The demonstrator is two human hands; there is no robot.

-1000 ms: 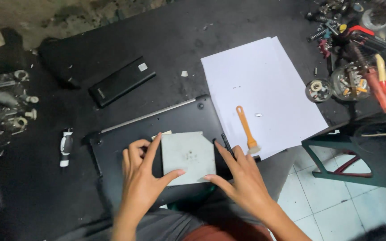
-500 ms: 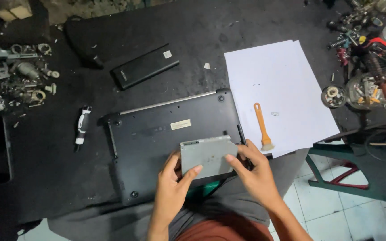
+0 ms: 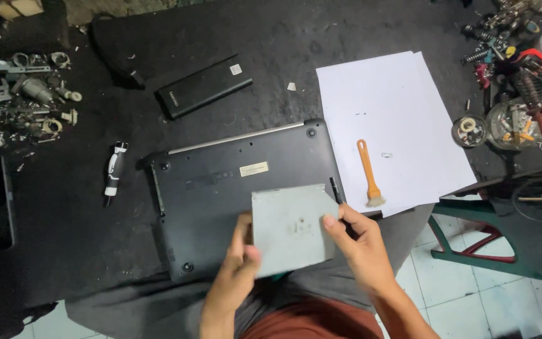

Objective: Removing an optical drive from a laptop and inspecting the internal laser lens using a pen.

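Observation:
A flat grey metal drive (image 3: pixel 293 226), roughly square, is held up in both hands above the near edge of a black laptop (image 3: pixel 221 188) that lies bottom side up on the dark table. My left hand (image 3: pixel 236 270) grips the drive's lower left corner with the thumb on top. My right hand (image 3: pixel 359 242) holds its right edge, fingertips on the top face. The laptop's underside shows a small pale label and screws at the corners.
White paper sheets (image 3: pixel 396 119) lie right of the laptop with an orange-handled brush (image 3: pixel 368 172) on them. A black battery pack (image 3: pixel 203 86) lies behind the laptop, a small screwdriver (image 3: pixel 113 171) to its left. Metal parts (image 3: pixel 23 94) clutter the left; tools and jars (image 3: pixel 515 81) the right.
The drive has come away from the laptop's front edge toward me and now sits higher in both hands. The view has shifted slightly left and down.

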